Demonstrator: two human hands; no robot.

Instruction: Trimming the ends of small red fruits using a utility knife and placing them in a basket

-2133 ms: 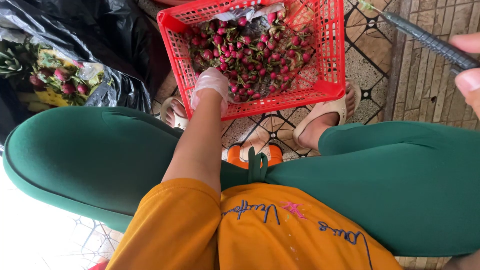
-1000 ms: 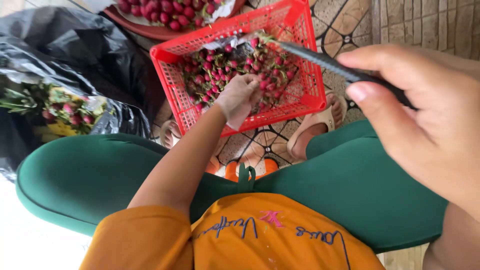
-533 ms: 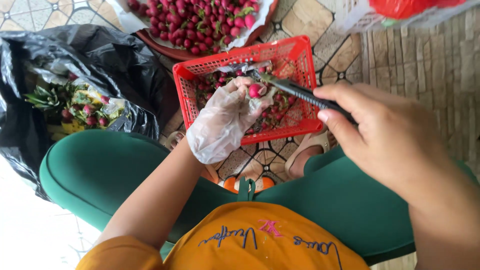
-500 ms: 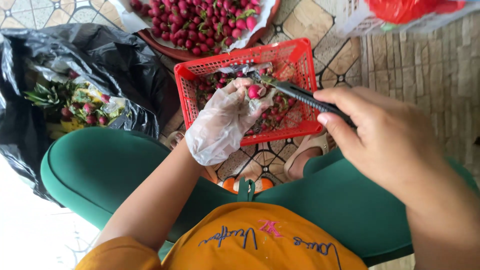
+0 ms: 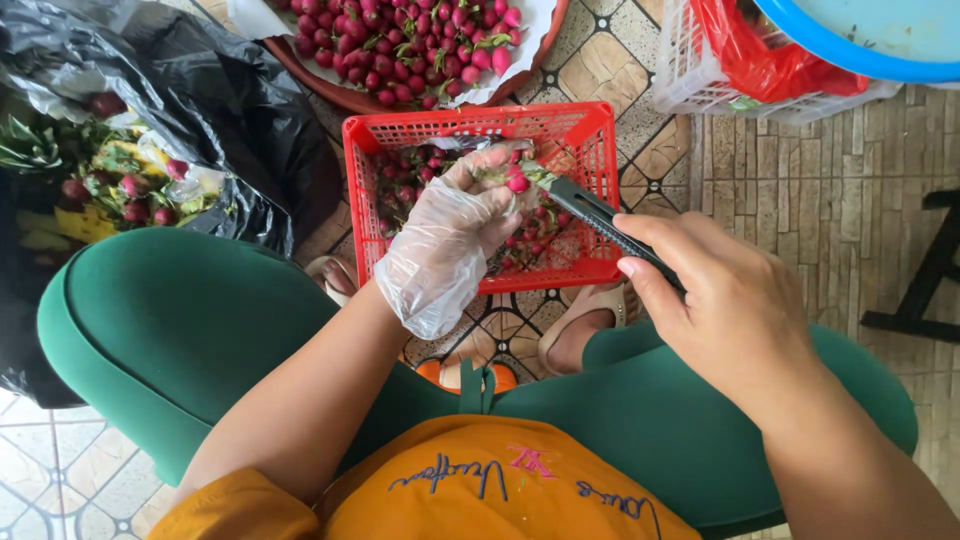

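Note:
My left hand (image 5: 455,230), in a clear plastic glove, holds a small red radish (image 5: 517,183) by its leafy top above the red plastic basket (image 5: 470,130). My right hand (image 5: 715,290) grips a dark-handled knife (image 5: 600,218), and its blade tip touches the radish. Several untrimmed radishes with green stalks lie inside the basket. My green-trousered knees sit on either side below it.
A brown bowl (image 5: 330,85) lined with white paper holds several trimmed red radishes at the top. A black bag (image 5: 230,110) with leaves and scraps lies at the left. A white crate (image 5: 700,70) with a red bag and a blue tub (image 5: 860,35) stand top right.
My left hand lifted a radish out of the basket and my right hand brought the knife in from the right to meet it. The view tilted upward, revealing the bowl.

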